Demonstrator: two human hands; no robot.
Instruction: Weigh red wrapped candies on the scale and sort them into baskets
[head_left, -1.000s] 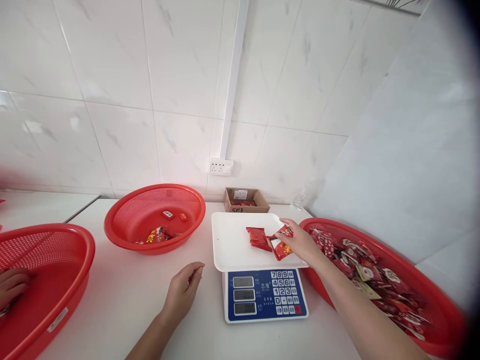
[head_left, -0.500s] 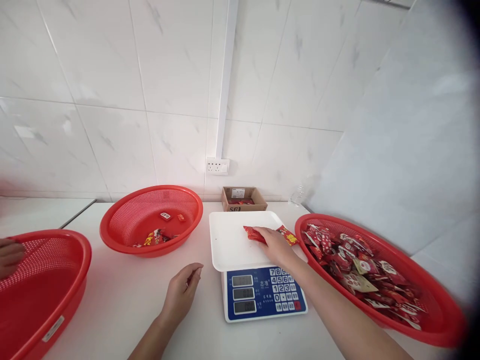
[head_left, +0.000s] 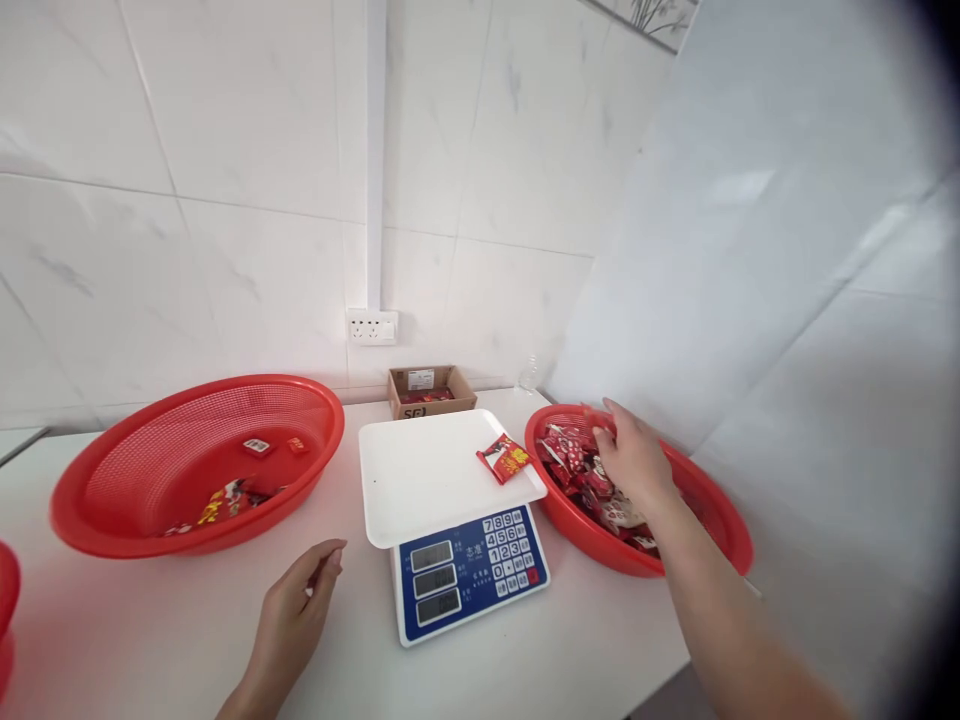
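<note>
A blue digital scale (head_left: 469, 575) with a white weighing tray (head_left: 427, 475) stands on the white table. One red snack packet (head_left: 504, 459) lies at the tray's right edge. My right hand (head_left: 634, 460) reaches into the red basket (head_left: 712, 520) on the right, which is full of red packets (head_left: 581, 470); its fingers curl over the pile and seem to pinch a red packet. My left hand (head_left: 292, 615) rests on the table left of the scale, fingers loosely curled, holding nothing.
A larger red basket (head_left: 112, 515) with a few packets sits at the left. Part of another red basket (head_left: 6, 590) shows at the far left edge. A small cardboard box (head_left: 429, 391) stands against the tiled wall, under a wall socket (head_left: 372, 327). Table edge runs below right.
My right hand left the scale tray and went into the right basket; one packet stays on the tray instead of several. The view swung right, and the other person's hand is gone from sight.
</note>
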